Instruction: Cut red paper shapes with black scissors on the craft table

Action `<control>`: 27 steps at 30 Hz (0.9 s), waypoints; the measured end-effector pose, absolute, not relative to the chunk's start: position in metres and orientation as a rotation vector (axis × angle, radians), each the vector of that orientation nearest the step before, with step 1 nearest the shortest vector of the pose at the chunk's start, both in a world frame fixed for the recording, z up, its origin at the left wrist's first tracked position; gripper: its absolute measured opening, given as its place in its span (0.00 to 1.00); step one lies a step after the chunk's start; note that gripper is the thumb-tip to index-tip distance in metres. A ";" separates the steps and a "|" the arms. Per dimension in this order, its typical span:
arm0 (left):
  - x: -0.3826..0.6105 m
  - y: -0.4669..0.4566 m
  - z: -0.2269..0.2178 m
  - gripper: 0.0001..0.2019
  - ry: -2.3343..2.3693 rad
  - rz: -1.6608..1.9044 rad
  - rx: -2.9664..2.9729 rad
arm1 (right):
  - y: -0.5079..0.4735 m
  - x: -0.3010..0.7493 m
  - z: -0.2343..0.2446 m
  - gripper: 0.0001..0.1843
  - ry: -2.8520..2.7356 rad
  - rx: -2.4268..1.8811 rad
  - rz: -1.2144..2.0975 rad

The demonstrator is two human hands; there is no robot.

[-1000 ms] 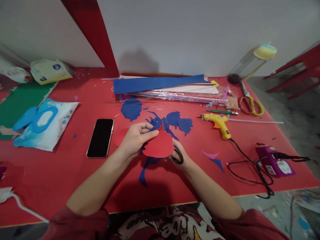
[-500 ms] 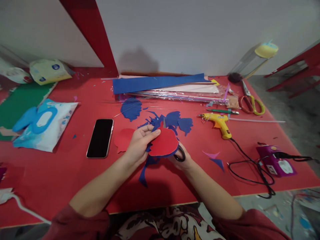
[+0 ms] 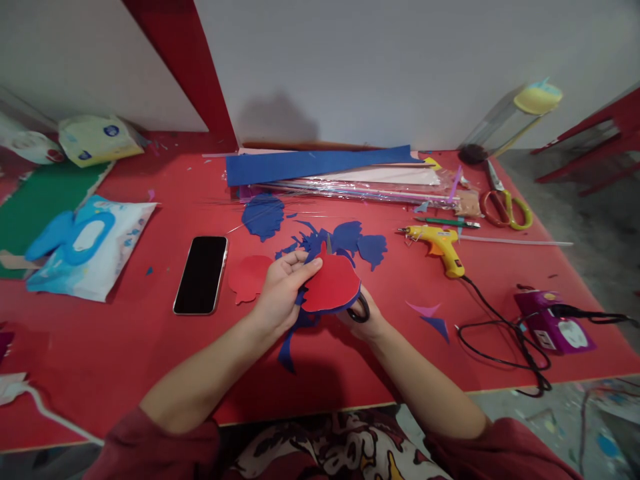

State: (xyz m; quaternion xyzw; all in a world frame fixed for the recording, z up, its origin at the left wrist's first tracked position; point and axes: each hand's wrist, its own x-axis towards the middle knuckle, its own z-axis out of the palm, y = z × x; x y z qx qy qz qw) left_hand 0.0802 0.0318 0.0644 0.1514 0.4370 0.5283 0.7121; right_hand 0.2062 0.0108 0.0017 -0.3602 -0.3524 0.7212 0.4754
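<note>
Between thumb and fingers, my left hand (image 3: 287,283) pinches a red foam cutout (image 3: 333,283) with a scalloped edge, laid over a blue foam sheet (image 3: 343,310). My right hand (image 3: 370,319) is closed around the black handle of a pair of scissors (image 3: 361,308), under the right side of the foam. The blade tip pokes out beyond the cutout's top edge; the rest of the blades is hidden beneath. Blue foam scraps (image 3: 310,240) lie just behind my hands, and another red cutout (image 3: 249,277) rests left of them, partly behind my left hand.
A phone (image 3: 201,275) and a wipes pack (image 3: 93,243) lie to the left. On the right are a yellow glue gun (image 3: 440,247), its black cord, a purple box (image 3: 555,323) and other scissors (image 3: 503,200). Foam strips (image 3: 320,167) lie along the wall.
Both hands hold the same grip on the foam and scissors. The view has shifted very slightly; the foam has barely moved.
</note>
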 end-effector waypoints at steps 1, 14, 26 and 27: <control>0.081 0.032 0.064 0.16 0.968 1.176 0.324 | 0.011 0.206 0.001 0.25 -0.862 -0.888 1.759; 0.080 0.031 0.061 0.15 0.960 1.153 0.349 | 0.009 0.203 -0.001 0.28 -0.865 -0.948 1.761; 0.081 0.031 0.063 0.16 0.986 1.143 0.348 | 0.010 0.206 -0.011 0.31 -0.896 -0.908 1.716; 0.081 0.032 0.063 0.16 0.987 1.140 0.348 | 0.009 0.206 -0.011 0.31 -0.899 -0.898 1.715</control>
